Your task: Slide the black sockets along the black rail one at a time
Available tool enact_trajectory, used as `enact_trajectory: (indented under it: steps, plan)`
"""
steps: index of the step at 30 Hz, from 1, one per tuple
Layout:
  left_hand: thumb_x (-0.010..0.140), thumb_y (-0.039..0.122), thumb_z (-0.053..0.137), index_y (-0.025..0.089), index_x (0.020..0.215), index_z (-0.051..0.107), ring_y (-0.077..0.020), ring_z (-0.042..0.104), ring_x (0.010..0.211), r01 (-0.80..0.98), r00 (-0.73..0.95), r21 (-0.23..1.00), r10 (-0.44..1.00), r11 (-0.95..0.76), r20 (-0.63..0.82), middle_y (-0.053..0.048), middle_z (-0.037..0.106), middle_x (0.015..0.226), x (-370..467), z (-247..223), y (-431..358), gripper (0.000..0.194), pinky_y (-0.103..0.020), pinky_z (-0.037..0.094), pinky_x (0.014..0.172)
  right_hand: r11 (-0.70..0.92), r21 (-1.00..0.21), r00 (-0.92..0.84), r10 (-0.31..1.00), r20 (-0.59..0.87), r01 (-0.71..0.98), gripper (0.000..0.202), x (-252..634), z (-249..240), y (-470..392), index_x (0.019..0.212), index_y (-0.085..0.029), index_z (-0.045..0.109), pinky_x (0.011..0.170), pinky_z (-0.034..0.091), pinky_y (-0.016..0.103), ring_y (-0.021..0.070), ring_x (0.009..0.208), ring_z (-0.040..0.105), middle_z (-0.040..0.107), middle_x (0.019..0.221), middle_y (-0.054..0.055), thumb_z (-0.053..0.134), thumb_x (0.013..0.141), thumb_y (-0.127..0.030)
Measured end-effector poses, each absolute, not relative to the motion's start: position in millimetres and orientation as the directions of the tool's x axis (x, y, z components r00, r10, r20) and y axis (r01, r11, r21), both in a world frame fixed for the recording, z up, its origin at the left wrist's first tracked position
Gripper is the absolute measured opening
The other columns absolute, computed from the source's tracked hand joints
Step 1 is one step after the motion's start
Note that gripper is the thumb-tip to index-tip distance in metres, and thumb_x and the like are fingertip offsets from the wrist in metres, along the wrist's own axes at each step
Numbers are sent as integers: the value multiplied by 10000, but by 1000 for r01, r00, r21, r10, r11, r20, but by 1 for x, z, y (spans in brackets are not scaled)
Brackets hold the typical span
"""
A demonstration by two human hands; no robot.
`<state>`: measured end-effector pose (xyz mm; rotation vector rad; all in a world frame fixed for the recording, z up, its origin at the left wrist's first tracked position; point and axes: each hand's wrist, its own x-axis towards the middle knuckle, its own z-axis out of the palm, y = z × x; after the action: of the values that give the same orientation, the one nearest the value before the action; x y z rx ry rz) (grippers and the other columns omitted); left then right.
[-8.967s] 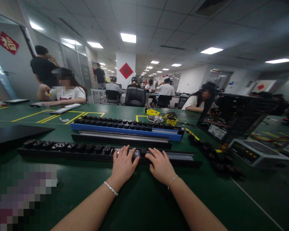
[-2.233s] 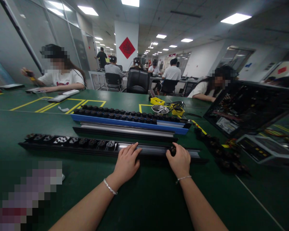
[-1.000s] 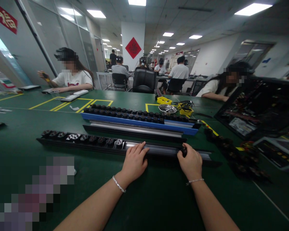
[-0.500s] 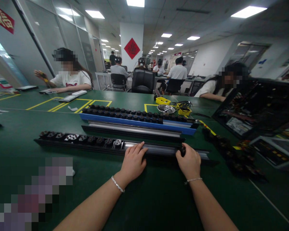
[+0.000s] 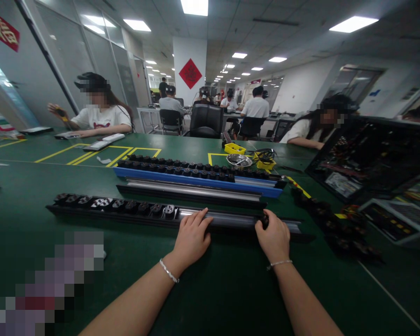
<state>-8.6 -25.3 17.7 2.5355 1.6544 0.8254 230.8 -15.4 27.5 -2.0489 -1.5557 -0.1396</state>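
Note:
A long black socket rail [image 5: 126,211] lies across the green table [image 5: 213,289] in front of me, several black socket modules [image 5: 139,206] seated in its left half, bare metal channel on the right. My left hand [image 5: 192,238] rests flat on the rail's near edge, fingers spread on the channel. My right hand [image 5: 273,238] is closed around a single black socket module [image 5: 265,220] sitting in the channel near the right end.
Behind lie a second empty rail [image 5: 192,192] and a blue rail [image 5: 196,177] full of modules. Loose black modules [image 5: 336,224] sit at right, beside an open computer case [image 5: 364,158]. Yellow bins [image 5: 234,148] and a metal bowl [image 5: 241,160] stand farther back. Other people sit at the table.
Nine seconds ago both hands lay together mid-rail; since then my right hand slid right with one module. Over the last second both hands have stayed put; only the view shifted slightly.

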Motion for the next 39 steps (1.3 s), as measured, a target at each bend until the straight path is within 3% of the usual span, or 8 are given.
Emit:
enact_trajectory:
  steps: [39]
  plan:
    - [758, 187, 536, 277, 1191, 543, -250, 434, 1235, 848, 314, 279, 851, -451, 422, -40, 465, 1385, -8, 20, -26, 443, -458, 330, 1029, -200, -375, 362, 825, 434, 905, 431, 245, 24, -15, 1169, -123, 539, 908, 364, 367, 249, 1006, 558, 631, 1068, 131, 417, 780, -265]
